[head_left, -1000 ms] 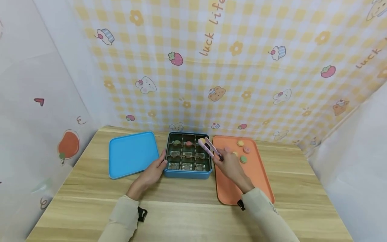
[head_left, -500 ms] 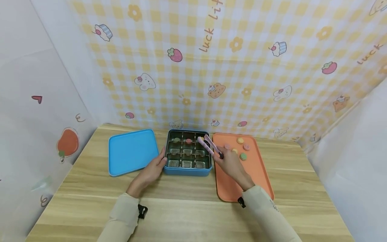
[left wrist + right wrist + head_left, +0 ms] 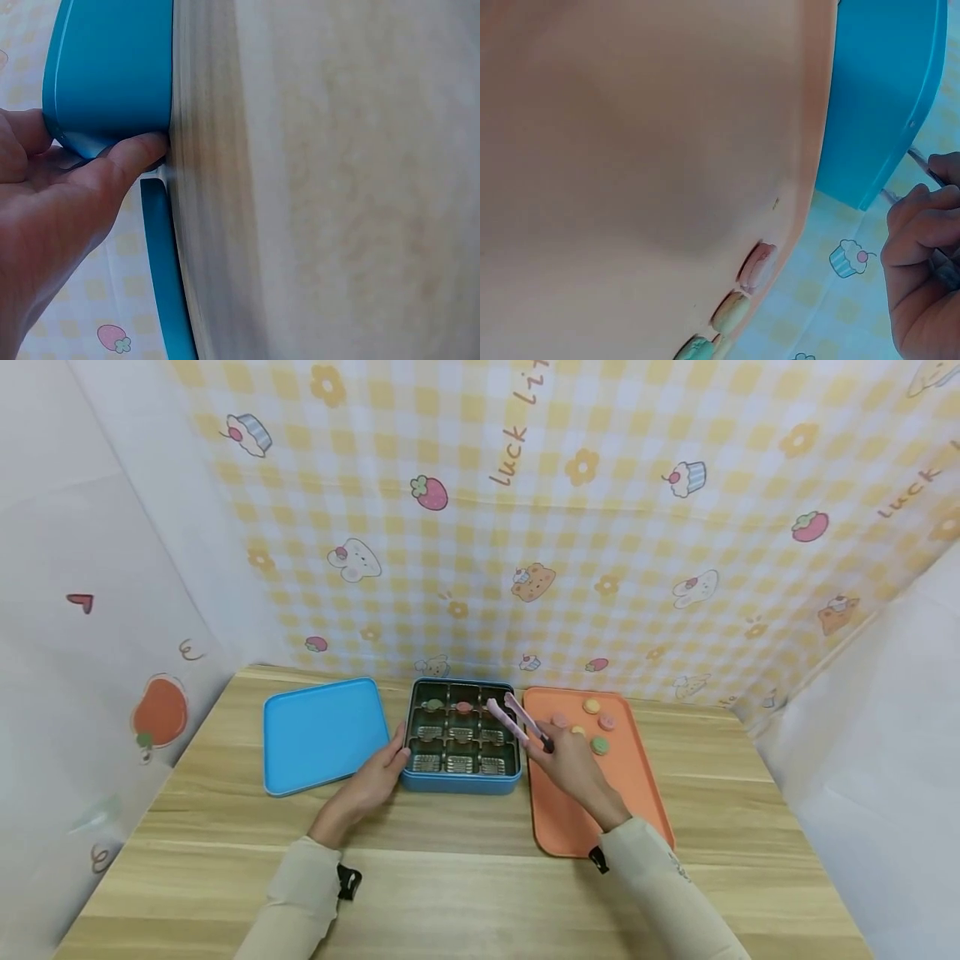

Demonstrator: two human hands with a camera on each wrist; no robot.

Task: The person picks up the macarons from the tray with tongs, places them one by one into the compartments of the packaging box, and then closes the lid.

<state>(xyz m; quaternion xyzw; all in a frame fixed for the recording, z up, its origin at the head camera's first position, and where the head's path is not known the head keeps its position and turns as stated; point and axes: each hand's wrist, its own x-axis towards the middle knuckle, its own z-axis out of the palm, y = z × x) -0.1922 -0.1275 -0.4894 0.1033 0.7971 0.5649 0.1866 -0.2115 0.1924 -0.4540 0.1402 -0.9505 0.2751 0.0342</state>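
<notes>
My left hand holds the left side of the blue box; in the left wrist view its thumb is at the rim and a finger lies low on the wall. A clear insert with several compartments fills the box. A green macaron sits in the back left compartment and a pink macaron in the back middle one. My right hand grips pink tongs, their spread tips over the back right compartment. Whatever lies under those tips is mostly hidden.
An orange tray lies right of the box, with a yellow macaron, a green macaron and several others towards its back. Left of the box lies a blue lid. A checked cloth hangs behind the wooden table.
A yellow macaron visible at the tongs' tips has sunk into the back right compartment, and the tips now stand wider apart. My left hand stays on the box. The head view shifted slightly.
</notes>
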